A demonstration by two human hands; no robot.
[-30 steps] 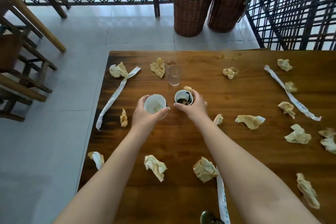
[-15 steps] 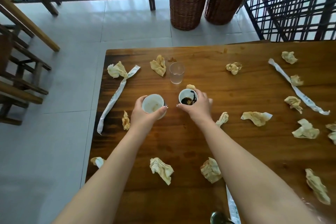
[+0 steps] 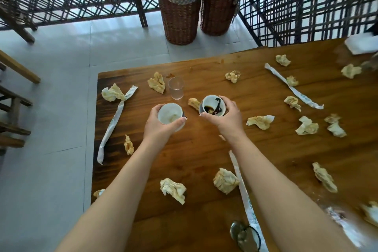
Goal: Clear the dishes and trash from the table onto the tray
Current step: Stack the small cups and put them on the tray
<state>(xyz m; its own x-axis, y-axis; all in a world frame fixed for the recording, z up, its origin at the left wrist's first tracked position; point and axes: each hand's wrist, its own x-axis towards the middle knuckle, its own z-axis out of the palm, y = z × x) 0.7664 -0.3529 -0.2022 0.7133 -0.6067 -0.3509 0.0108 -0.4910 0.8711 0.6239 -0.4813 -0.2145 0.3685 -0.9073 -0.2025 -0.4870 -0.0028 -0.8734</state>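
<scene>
On the counter (image 3: 204,149) nearest me, crumpled napkins (image 3: 172,189) lie between my forearms. Beyond them my left hand (image 3: 157,127) grips a pale-stained white cup (image 3: 169,115), fingers (image 3: 154,110) curled round its wall. My right hand (image 3: 227,120) grips a sauce-streaked cup (image 3: 212,105) likewise, both cups over the counter's left half. Just behind stands a clear glass (image 3: 176,91), with paper strips (image 3: 114,120) scattered around. Wicker baskets (image 3: 179,16) stand on the floor beyond.

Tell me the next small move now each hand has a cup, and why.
Probably carry both cups rightward, keeping them level. The left hand grips a cup with pale residue, the right hand a cup with dark sauce that could spill. No tray is plainly in view; the white object at the far right corner may be it.
</scene>
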